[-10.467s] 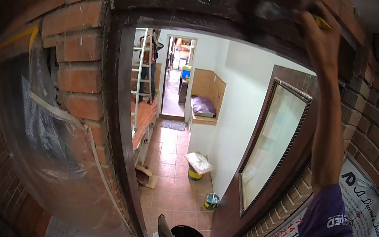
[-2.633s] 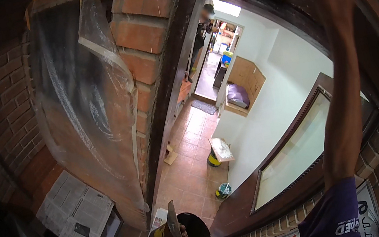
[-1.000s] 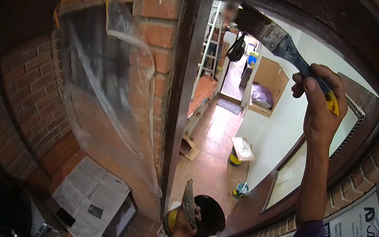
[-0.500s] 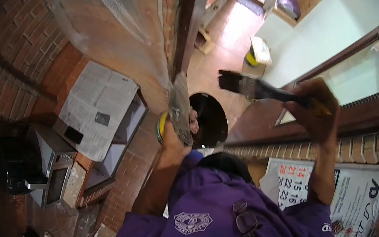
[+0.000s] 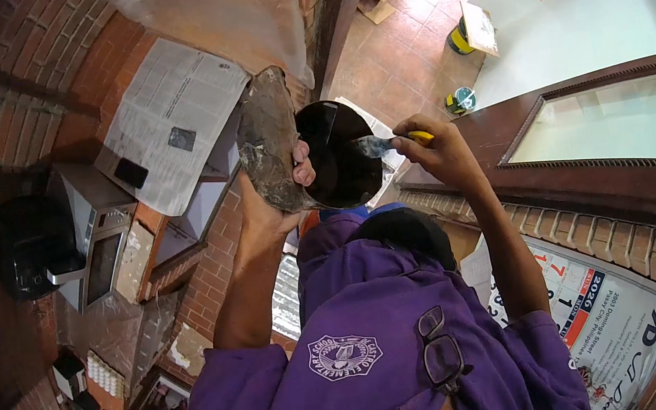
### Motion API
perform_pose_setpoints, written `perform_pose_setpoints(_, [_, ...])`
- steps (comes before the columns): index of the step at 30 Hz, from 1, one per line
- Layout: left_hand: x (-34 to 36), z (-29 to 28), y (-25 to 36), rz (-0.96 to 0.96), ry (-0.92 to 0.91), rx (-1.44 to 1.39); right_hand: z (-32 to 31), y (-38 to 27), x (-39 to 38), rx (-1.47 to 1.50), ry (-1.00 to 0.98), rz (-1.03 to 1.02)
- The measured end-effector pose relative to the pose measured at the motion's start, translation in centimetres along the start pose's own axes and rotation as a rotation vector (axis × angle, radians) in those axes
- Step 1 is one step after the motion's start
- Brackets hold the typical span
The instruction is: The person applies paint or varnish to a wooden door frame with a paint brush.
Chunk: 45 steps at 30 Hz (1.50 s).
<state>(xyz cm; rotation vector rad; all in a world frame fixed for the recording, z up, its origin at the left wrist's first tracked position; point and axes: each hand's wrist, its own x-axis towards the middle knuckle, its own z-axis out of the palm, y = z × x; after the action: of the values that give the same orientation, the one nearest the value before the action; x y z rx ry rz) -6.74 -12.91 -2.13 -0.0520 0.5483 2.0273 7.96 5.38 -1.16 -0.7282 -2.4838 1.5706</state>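
Observation:
My left hand [image 5: 303, 163] is closed around the near left side of a round container of dark, glossy liquid [image 5: 327, 132]. Its fingertips show beside the opening. A stained grey-brown piece [image 5: 265, 133] stands along that side, partly over the hand; I cannot tell whether it is joined to the container. In my right hand [image 5: 438, 151] is a paintbrush [image 5: 374, 145] with a yellow handle end, pinched between thumb and fingers. The brush reaches over the container's right rim, and its bristle tip is lost against the dark inside.
Newspaper [image 5: 168, 114] with a dark phone [image 5: 131, 172] covers a cabinet top at left, beside a microwave [image 5: 98, 241]. A framed glass panel [image 5: 616, 127] lies along the right. Tubs [image 5: 462, 100] stand on the tiled floor beyond. A calendar [image 5: 593, 309] lies at lower right.
My right hand has moved left and down, bringing the brush from the air to the container. The container and stained piece have shifted up and left in view, showing more of the piece's broad face.

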Motion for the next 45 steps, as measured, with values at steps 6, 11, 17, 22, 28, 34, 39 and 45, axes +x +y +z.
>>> perform_pose_setpoints(6, [0.0,-1.4,0.8,0.076,0.059,0.034,0.5,0.9,1.2,0.258,0.086,0.148])
perform_pose_setpoints(11, [-0.2,-4.6,2.0,0.152,0.108,-0.012,0.3,2.7,0.2,0.366,0.215,0.192])
perform_pose_setpoints(17, [0.6,-8.9,4.0,0.329,0.171,-0.062,1.3,4.3,-0.7,0.657,0.296,0.162])
perform_pose_setpoints(22, [2.5,-12.2,6.1,0.478,0.202,0.022,3.3,8.6,-1.3,0.75,0.261,0.23])
perform_pose_setpoints(28, [6.0,-17.3,9.2,0.672,0.248,0.061,5.6,12.3,-2.0,0.8,0.209,0.287])
perform_pose_setpoints(34, [9.9,-21.1,11.3,0.744,0.294,0.051,6.7,13.9,-0.2,0.888,0.22,0.326])
perform_pose_setpoints(39, [11.8,-23.0,12.5,0.742,0.347,0.051,6.6,14.6,3.4,0.82,0.211,0.265])
perform_pose_setpoints(45, [13.2,-23.4,13.6,0.749,0.36,0.069,7.2,11.7,11.9,0.67,0.02,0.134])
